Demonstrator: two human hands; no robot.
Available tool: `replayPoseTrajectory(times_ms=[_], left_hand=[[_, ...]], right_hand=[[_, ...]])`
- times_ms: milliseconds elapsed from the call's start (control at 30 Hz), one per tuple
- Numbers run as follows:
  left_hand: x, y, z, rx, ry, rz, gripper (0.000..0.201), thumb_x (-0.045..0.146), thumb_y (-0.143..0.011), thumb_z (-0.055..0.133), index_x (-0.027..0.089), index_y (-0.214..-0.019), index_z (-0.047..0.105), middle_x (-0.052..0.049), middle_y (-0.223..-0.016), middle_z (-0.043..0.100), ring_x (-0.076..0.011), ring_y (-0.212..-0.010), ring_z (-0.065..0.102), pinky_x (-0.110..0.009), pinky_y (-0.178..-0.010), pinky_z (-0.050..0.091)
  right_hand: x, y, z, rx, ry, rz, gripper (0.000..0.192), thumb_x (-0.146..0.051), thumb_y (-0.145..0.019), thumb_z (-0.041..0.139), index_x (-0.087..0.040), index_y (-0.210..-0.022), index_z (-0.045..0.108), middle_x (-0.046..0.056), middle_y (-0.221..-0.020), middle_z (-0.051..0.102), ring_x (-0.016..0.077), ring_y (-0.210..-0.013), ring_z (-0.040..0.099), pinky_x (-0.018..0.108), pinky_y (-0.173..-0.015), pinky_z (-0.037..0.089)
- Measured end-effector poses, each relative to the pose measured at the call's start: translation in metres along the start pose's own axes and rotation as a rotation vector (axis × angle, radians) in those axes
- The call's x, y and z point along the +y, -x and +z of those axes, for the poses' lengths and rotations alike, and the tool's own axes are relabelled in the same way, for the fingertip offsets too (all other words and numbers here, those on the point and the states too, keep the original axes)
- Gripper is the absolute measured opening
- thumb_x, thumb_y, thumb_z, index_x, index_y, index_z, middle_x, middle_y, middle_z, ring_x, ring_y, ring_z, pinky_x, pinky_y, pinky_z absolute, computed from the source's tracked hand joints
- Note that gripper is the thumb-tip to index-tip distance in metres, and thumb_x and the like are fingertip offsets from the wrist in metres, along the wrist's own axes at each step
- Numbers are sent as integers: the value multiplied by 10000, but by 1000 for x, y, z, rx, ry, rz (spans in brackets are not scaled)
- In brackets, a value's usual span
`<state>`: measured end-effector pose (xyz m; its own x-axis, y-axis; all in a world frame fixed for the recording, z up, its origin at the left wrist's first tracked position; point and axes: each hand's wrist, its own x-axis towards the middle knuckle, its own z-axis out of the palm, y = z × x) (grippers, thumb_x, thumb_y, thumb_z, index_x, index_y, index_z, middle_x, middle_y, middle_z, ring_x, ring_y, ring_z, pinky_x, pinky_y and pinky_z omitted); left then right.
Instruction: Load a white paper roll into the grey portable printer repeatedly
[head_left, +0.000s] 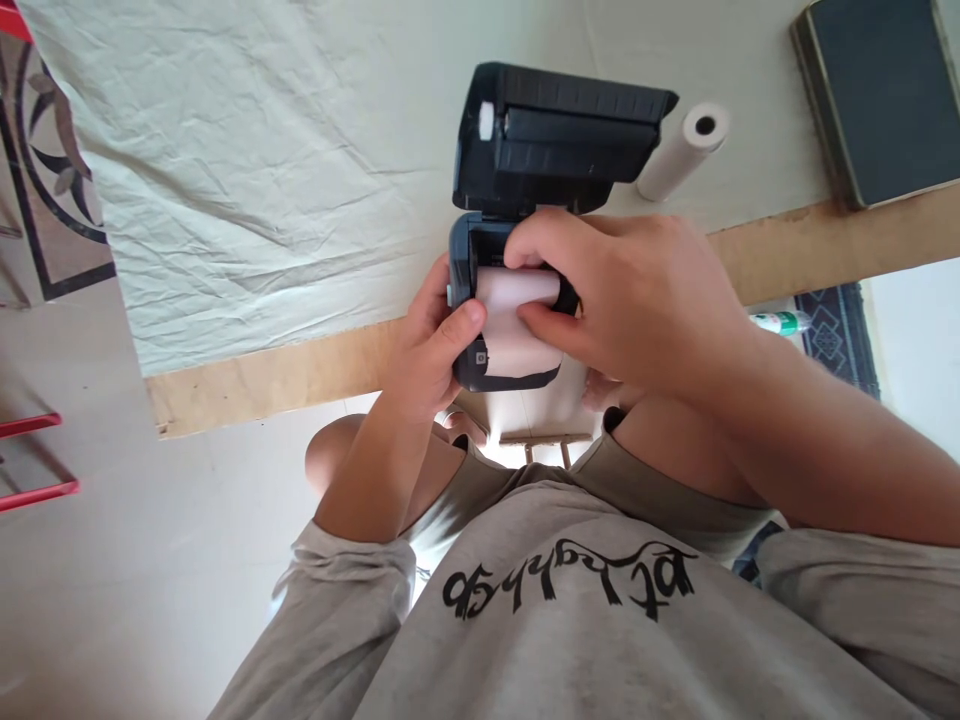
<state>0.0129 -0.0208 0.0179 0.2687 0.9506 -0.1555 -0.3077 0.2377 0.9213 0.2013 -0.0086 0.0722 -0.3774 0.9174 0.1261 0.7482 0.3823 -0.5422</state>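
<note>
White paper roll (517, 300) sits in open printer (510, 300) bay, pinched by right hand (637, 300) fingers; left hand (435, 350) grips body, thumb on sheet. Lid (559, 135) up, not yet closed.

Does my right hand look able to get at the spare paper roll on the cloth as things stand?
Probably yes. The spare paper roll lies in the open just beyond the printer's raised lid, with nothing over it, but the right hand is busy on the roll in the printer.
</note>
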Motion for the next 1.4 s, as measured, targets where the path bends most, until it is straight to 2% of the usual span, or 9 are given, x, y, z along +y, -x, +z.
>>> replayPoseTrajectory(times_ms=[200,333,533,700,933,1100,1233,1300,1400], left_hand=[[-2,0,2,33,-4,70,369,539,-880,648,259,-1115,702,-36,-1061,720,-232,-1215,654,-303,-952,585],[-2,-2,9,108,-9,57,438,593,-888,608,243,-1136,693,-60,-1134,717,-271,-1302,603,-367,-1036,550],[-1,-10,12,153,158,19,495,617,-958,442,218,-1067,713,-59,-1176,718,-269,-1308,603,-400,-1043,556],[-1,-10,6,115,249,1,466,559,-992,416,220,-1047,731,-3,-1120,753,-218,-1157,691,-365,-1022,570],[0,-9,8,92,241,-15,475,564,-991,407,221,-1049,732,1,-1153,753,-218,-1217,659,-335,-1009,565],[1,-8,10,111,226,5,456,559,-986,427,225,-1026,737,3,-1131,751,-211,-1144,677,-358,-1009,565],[-3,-9,7,131,205,24,449,556,-983,414,244,-1015,735,-1,-1128,746,-215,-1072,690,-368,-940,596],[-7,-9,4,122,209,46,427,552,-971,442,244,-1015,735,-8,-1143,745,-229,-1078,687,-377,-912,607],[-10,-9,1,94,211,50,439,572,-957,462,240,-1054,731,-21,-1142,745,-225,-1045,695,-373,-878,622]], right_hand=[[31,-6,-4,-92,-733,-102,293,-298,-797,695,-214,-1068,621,-6,-976,690,50,-580,508,225,-463,378],[39,-8,3,-1,-1113,-82,316,-335,-787,759,-171,-1027,636,-8,-850,658,49,-590,527,199,-478,426],[43,-15,6,16,-1400,172,347,-256,-681,656,-195,-1012,571,-36,-783,596,76,-535,543,209,-377,391],[55,-19,22,123,-1251,230,445,-508,-732,733,-247,-1004,498,-34,-787,547,86,-562,493,237,-447,432],[58,-15,19,302,-235,58,263,-456,-843,652,-244,-887,501,60,-973,624,250,-953,582,446,-901,486],[64,-16,24,276,-96,91,307,-337,-815,675,-290,-1068,508,30,-1033,635,234,-887,598,397,-804,499],[65,-15,31,214,4,93,565,-255,-762,680,-330,-1269,441,17,-976,673,231,-821,642,416,-751,553],[64,-11,25,262,-8,16,650,-269,-733,730,-295,-1315,440,55,-1108,682,245,-934,678,427,-798,586],[72,-2,4,465,-3,-156,423,-269,-813,652,-193,-1223,578,118,-1157,663,245,-994,678,382,-781,584]])
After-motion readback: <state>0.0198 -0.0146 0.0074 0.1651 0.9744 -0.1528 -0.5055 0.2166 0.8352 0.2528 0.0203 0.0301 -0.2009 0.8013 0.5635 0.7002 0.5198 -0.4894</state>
